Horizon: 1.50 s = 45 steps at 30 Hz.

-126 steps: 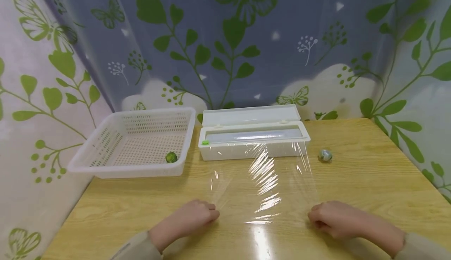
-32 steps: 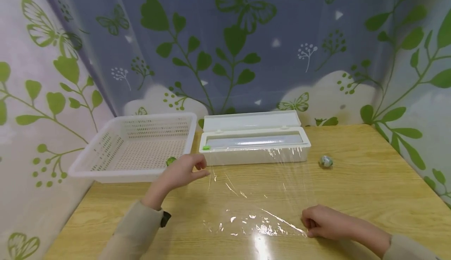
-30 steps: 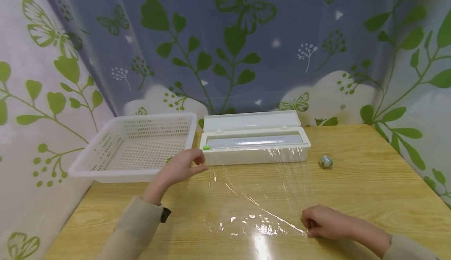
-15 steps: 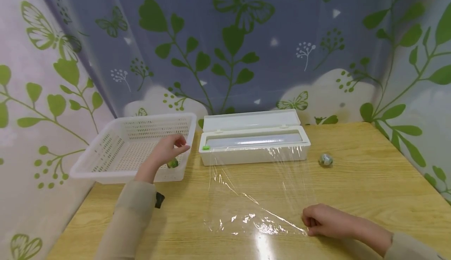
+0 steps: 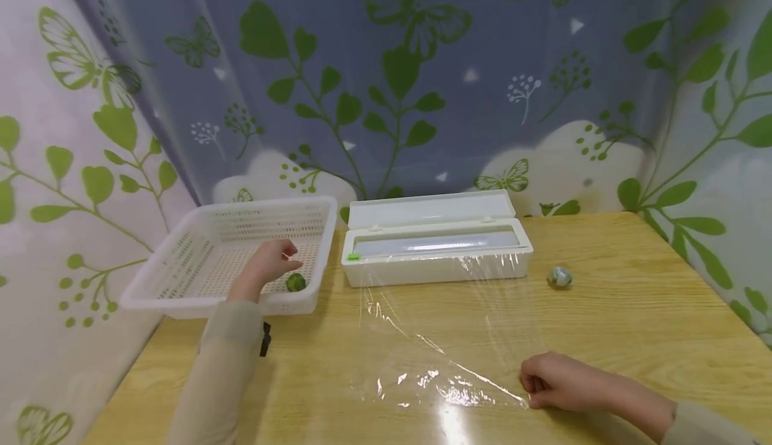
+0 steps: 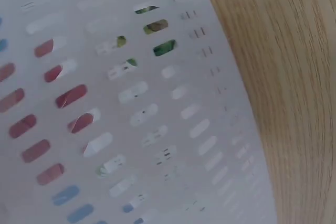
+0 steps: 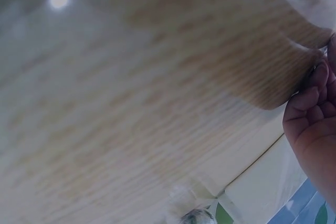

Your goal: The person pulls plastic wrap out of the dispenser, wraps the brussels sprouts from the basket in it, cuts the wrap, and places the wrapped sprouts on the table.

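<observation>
I count two hands, one left hand (image 5: 265, 265) and one right hand (image 5: 563, 383), coming out of two sleeves (image 5: 226, 354). There are two small balls: one green ball (image 5: 295, 282) and one shiny pale ball (image 5: 559, 277). I see one basket (image 5: 145, 292), one white box (image 5: 437, 272) with one lid (image 5: 431, 210), one roll (image 5: 434, 242), one green slider (image 5: 353, 256), one sheet of clear film (image 5: 461, 395) and one table (image 5: 633, 284). Seven printed butterflies (image 5: 194, 44) show around me, and there is one black piece (image 5: 265, 340) near one wrist.
</observation>
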Available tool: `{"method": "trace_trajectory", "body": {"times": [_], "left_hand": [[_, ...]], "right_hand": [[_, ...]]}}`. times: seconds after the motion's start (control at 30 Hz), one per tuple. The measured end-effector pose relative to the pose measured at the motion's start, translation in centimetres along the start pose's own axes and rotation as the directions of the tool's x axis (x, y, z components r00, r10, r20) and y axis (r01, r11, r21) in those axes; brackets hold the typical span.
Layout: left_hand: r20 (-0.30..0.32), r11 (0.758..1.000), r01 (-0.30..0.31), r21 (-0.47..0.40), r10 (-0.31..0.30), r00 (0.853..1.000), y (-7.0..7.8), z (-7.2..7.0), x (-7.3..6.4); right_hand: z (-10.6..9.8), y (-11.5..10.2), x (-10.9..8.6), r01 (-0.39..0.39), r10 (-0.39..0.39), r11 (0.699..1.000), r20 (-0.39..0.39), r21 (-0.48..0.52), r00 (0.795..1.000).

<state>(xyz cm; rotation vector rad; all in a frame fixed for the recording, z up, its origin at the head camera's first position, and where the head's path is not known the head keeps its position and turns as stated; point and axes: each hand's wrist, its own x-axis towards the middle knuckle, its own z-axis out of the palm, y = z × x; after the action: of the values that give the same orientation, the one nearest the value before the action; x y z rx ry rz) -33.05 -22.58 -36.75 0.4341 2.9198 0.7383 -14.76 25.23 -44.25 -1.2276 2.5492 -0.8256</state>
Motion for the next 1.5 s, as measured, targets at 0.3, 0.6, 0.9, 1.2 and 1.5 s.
{"method": "trace_trajectory", "body": {"times": [0.3, 0.6, 0.9, 1.2, 1.5], "left_hand": [[0.122, 0.985, 0.088, 0.150, -0.106, 0.987, -1.2, 0.8, 0.8], [0.197, 0.975, 0.122, 0.183, -0.158, 0.968, -1.5, 1.8, 0.7], [0.227, 0.962, 0.154, 0.225, -0.205, 0.952, -1.3, 2.1, 0.8], [0.237, 0.962, 0.190, 0.198, -0.235, 0.943, -1.0, 2.1, 0.6], [0.220, 0.977, 0.119, 0.176, -0.157, 0.963, -1.2, 1.6, 1.0]], "right_hand": [[0.4, -0.1, 0.0, -0.009, 0.009, 1.000, -0.005, -0.004, 1.000], [0.2, -0.2, 0.0, -0.021, 0.021, 1.000, -0.009, -0.013, 1.000], [0.3, 0.1, 0.0, -0.041, 0.041, 0.999, -0.001, 0.006, 0.999], [0.2, 0.1, 0.0, 0.004, -0.005, 1.000, -0.020, -0.009, 1.000], [0.2, 0.2, 0.1, -0.005, 0.005, 1.000, -0.009, -0.009, 1.000]]}}
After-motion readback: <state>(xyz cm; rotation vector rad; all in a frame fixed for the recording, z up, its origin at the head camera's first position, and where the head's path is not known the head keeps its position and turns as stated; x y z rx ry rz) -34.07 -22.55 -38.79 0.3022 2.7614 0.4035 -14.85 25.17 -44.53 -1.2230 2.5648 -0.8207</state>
